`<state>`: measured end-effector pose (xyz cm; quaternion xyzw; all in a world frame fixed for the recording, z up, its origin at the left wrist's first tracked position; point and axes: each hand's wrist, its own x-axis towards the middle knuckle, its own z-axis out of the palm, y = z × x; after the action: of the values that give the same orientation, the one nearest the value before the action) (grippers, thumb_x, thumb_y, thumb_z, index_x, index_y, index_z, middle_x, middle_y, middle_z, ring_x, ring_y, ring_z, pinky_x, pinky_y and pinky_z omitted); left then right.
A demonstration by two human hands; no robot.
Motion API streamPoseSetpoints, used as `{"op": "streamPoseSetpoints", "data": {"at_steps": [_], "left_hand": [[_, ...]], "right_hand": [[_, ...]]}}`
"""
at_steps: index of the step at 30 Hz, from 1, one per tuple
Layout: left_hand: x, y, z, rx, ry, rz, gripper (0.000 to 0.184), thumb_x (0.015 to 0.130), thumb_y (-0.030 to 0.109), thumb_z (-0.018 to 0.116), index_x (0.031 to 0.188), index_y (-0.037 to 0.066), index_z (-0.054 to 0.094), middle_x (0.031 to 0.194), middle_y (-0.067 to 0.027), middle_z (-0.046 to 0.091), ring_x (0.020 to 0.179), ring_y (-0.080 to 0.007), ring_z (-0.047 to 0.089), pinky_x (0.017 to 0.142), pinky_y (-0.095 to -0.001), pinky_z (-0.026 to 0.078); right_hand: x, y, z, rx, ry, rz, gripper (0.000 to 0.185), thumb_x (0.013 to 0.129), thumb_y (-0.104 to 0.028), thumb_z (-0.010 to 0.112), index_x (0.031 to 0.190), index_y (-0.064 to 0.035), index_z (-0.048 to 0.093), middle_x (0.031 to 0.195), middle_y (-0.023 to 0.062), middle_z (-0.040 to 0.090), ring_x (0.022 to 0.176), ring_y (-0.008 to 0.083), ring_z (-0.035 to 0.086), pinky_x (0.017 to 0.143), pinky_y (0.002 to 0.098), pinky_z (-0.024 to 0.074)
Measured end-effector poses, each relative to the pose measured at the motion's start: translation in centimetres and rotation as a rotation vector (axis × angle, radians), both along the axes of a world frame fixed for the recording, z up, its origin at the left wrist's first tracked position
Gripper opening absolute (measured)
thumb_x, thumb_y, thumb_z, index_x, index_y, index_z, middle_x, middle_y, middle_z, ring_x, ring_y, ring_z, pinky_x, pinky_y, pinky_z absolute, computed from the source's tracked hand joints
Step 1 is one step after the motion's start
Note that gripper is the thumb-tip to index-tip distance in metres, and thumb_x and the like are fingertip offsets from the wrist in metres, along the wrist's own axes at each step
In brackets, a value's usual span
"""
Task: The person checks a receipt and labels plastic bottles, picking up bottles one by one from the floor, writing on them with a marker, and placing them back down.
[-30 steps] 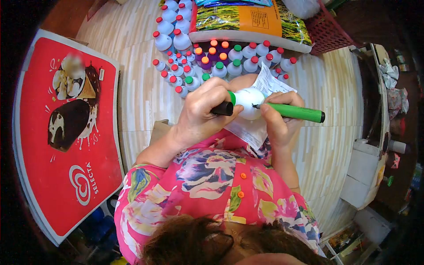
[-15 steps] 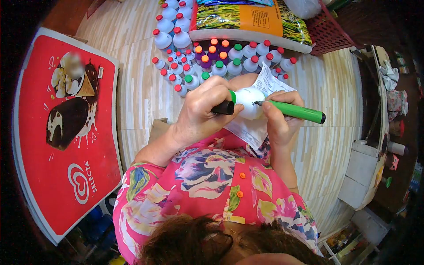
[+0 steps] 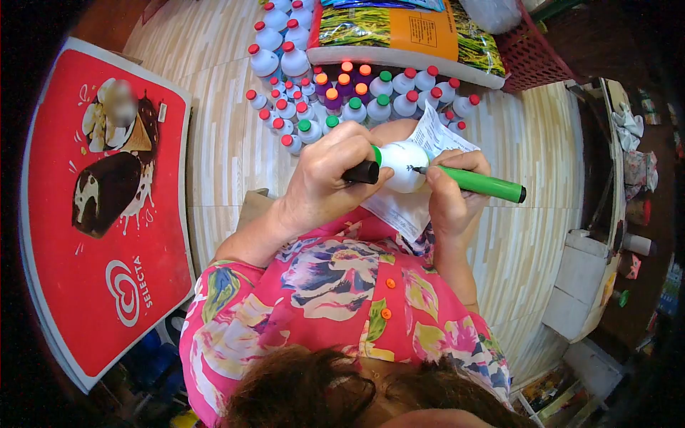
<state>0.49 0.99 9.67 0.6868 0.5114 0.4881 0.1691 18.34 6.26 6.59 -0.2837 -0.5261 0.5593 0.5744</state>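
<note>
My left hand (image 3: 332, 171) is closed round the green-capped neck of a white bottle (image 3: 404, 168) and also holds a black marker cap (image 3: 362, 172). The bottle lies tilted on its side, its bottom towards my right hand. In my right hand (image 3: 455, 187) is a green marker (image 3: 485, 184), gripped between thumb and fingers, its dark tip at the bottle's surface beside small black marks. Beneath the bottle a printed white paper (image 3: 401, 214) spreads over my lap.
Several capped bottles (image 3: 354, 109) stand on the tiled floor (image 3: 221, 153) in front of me, beside an orange and green sack (image 3: 421, 32). A dark red basket (image 3: 531, 57) is behind on the right. A red freezer lid (image 3: 107, 285) fills the left; shelves (image 3: 581, 282) line the right.
The marker tip has shifted slightly on the bottle, and more black marks show there. Both hands keep their holds. The view has moved a little.
</note>
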Motion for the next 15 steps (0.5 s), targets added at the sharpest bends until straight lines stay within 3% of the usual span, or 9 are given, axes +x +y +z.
{"op": "streamPoseSetpoints", "data": {"at_steps": [6,10,13,15], "left_hand": [[-0.1,0.0,-0.3,-0.013,-0.012,0.019,0.029,0.064,0.001,0.078,0.07,0.002,0.049,0.081,-0.0133,0.062,0.07,-0.0219,0.058,0.059,-0.0291,0.045],[0.3,0.1,-0.5,0.055,-0.058,0.021,0.029,0.065,-0.001,0.077,0.071,0.002,0.049,0.082,-0.0139,0.062,0.071,-0.0215,0.058,0.061,-0.0295,0.045],[-0.2,-0.3,0.6,0.096,-0.103,0.031,0.025,0.065,-0.002,0.076,0.074,0.001,0.052,0.081,-0.0123,0.059,0.071,-0.0221,0.058,0.06,-0.0296,0.045],[-2.0,-1.2,2.4,0.091,-0.103,0.065,0.024,0.065,-0.005,0.074,0.079,0.0,0.055,0.083,-0.0104,0.06,0.073,-0.0189,0.058,0.063,-0.0283,0.046]], "right_hand": [[-0.1,0.4,-0.6,0.005,-0.045,-0.04,0.017,0.068,0.003,0.062,0.076,-0.002,0.048,0.067,0.0079,0.054,0.056,0.011,0.045,0.052,0.0238,0.0359],[1.3,1.6,-0.2,-0.283,0.297,0.058,0.015,0.07,-0.008,0.057,0.08,-0.0024,0.047,0.068,0.0099,0.05,0.057,0.0128,0.04,0.051,0.0244,0.0338],[2.8,3.4,-1.0,-0.266,0.584,0.265,0.017,0.072,-0.011,0.056,0.083,-0.0041,0.047,0.066,0.0093,0.046,0.056,0.0142,0.037,0.051,0.026,0.0325],[3.5,3.5,-1.4,-0.233,0.577,0.272,0.018,0.072,-0.011,0.057,0.086,-0.005,0.047,0.064,0.0086,0.043,0.055,0.0147,0.035,0.051,0.0271,0.0318]]}}
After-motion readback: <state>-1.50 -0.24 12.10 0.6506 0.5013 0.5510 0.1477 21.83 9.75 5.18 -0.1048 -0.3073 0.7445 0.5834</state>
